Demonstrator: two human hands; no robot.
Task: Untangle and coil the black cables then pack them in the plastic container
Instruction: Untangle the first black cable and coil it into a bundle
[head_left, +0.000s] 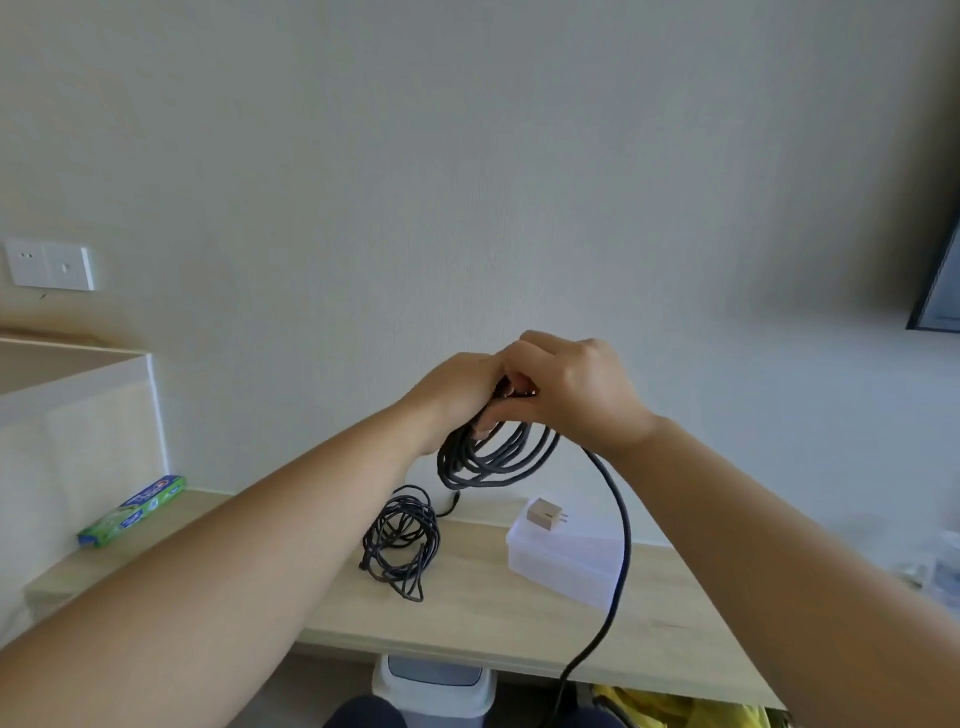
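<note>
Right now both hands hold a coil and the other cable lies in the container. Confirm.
Not in it: the head view shows the other cable lying on the desk, left of the container. The left hand and right hand do hold the coil.

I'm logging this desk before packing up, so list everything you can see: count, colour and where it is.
coiled cable: one, black, held above the table, tail hanging past the front edge
tangled cable: one, black, on the table near the middle
plastic container: one, translucent white, on the table at right, lid on
plug adapter: one, beige, on top of the container
box: one, green and blue, at the table's left end
table: one, light wood, against the wall
wall sockets: two plates, white, on the wall at left
bin: one, white, under the table
hands: two, left hand and right hand, both gripping the coiled cable
</note>
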